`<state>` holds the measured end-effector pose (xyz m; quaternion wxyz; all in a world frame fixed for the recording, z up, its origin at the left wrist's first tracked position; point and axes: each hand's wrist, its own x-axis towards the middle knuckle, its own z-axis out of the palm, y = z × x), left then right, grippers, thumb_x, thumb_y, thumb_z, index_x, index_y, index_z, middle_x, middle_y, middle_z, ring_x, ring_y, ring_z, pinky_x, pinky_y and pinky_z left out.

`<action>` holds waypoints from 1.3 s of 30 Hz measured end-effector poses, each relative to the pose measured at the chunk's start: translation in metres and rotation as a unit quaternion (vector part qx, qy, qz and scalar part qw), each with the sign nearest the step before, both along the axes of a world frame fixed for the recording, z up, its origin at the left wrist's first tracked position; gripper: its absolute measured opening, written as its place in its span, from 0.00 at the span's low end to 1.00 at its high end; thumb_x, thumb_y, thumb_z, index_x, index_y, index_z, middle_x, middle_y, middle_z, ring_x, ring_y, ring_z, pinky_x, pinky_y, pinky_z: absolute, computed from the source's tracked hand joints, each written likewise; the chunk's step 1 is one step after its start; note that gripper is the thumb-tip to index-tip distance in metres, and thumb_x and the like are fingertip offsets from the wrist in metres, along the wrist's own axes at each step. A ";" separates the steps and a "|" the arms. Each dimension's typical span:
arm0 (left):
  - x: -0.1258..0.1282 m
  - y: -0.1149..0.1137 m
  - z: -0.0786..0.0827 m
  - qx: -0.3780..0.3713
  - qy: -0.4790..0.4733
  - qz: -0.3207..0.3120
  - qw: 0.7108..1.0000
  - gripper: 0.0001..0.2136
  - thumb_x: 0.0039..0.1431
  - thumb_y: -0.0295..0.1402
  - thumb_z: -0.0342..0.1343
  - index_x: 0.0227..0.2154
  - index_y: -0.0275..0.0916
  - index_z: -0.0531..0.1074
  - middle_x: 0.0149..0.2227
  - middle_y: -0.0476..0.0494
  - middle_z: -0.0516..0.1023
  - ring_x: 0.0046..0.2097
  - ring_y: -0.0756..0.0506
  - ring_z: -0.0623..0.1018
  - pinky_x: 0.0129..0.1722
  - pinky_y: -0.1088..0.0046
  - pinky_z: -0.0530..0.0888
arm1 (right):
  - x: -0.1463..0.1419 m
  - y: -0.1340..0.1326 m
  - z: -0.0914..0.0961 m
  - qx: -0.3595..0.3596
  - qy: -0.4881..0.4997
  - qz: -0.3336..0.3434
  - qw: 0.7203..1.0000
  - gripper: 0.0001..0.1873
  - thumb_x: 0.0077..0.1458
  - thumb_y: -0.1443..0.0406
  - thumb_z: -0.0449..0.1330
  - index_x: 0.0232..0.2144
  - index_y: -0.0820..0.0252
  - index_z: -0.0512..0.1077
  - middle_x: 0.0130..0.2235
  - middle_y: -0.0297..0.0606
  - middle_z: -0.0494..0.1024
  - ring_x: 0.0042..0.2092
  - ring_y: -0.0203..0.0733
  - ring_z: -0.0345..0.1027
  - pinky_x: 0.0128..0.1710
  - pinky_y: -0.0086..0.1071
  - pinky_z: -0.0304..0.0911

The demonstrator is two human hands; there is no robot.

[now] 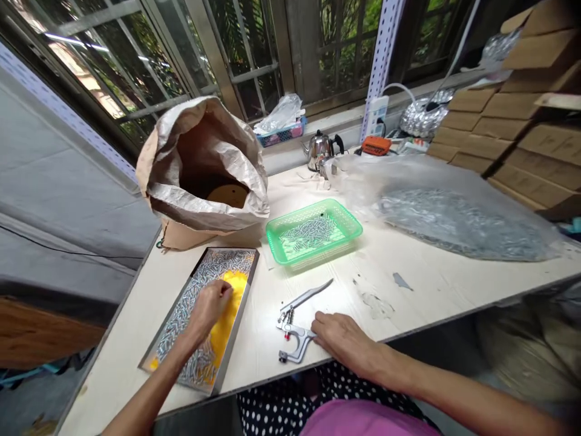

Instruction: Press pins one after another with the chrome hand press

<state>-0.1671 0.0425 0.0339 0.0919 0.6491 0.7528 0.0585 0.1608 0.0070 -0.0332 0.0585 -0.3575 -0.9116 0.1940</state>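
Observation:
My left hand [211, 307] is over a shallow rectangular tray [246, 306] filled with small silvery metal pins [193, 309]. Its fingers are pinched together above a yellow patch [222, 327] on the tray's right side; whatever lies between the fingertips is too small to make out. My right hand [347, 342] is closed around the lower handle of grey snap-fastener pliers [300, 339], whose fingertips-side handle end is hidden. The pliers' other handle is spread away, and their jaws face left. Behind them, a green plastic basket [284, 257] contains more small metal pieces [313, 233].
A large open paper sack [204, 224] stands behind the tray. To the right lies a clear plastic bag [454, 212] of metallic pieces. Stacked cardboard boxes [494, 127], a kettle [320, 150] and an orange device [376, 145] are at the back. The table's front edge runs close below my hands.

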 end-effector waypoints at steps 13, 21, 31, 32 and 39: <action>0.112 -0.080 -0.027 -0.122 -0.358 0.131 0.916 0.16 0.46 0.46 0.59 0.27 0.35 0.77 0.23 0.48 0.76 0.24 0.50 0.70 0.23 0.77 0.62 | 0.003 -0.002 0.006 0.016 -0.021 0.003 1.000 0.11 0.66 0.65 0.49 0.39 0.61 0.71 0.40 0.40 0.73 0.35 0.40 0.68 0.31 0.32 0.53; 0.122 -0.078 -0.028 -0.140 -0.374 0.147 0.905 0.15 0.44 0.44 0.61 0.24 0.34 0.75 0.19 0.48 0.74 0.22 0.51 0.69 0.22 0.77 0.61 | 0.002 -0.003 0.008 0.017 -0.024 -0.003 1.000 0.09 0.65 0.68 0.50 0.40 0.62 0.71 0.41 0.41 0.73 0.37 0.42 0.68 0.32 0.33 0.53; 0.113 -0.076 -0.035 -0.195 -0.313 0.097 0.924 0.14 0.50 0.43 0.57 0.24 0.34 0.75 0.15 0.53 0.68 0.18 0.52 0.65 0.21 0.77 0.60 | 0.001 -0.005 0.016 0.009 -0.027 -0.011 1.000 0.10 0.65 0.69 0.50 0.40 0.62 0.72 0.41 0.42 0.74 0.37 0.41 0.69 0.31 0.33 0.55; 0.113 -0.075 -0.035 -0.203 -0.313 0.095 0.923 0.14 0.49 0.42 0.58 0.24 0.34 0.75 0.15 0.53 0.68 0.18 0.52 0.65 0.20 0.77 0.60 | 0.002 -0.006 0.016 0.005 -0.027 -0.012 1.000 0.10 0.65 0.69 0.50 0.40 0.62 0.72 0.41 0.42 0.74 0.37 0.42 0.69 0.31 0.33 0.55; 0.117 -0.078 -0.030 -0.237 -0.368 0.150 0.887 0.08 0.46 0.34 0.61 0.22 0.34 0.73 0.19 0.53 0.71 0.20 0.53 0.69 0.23 0.77 0.68 | 0.018 0.019 0.022 0.041 0.030 0.007 0.999 0.38 0.52 0.51 0.65 0.58 0.64 0.62 0.62 0.57 0.61 0.59 0.59 0.58 0.53 0.49 0.58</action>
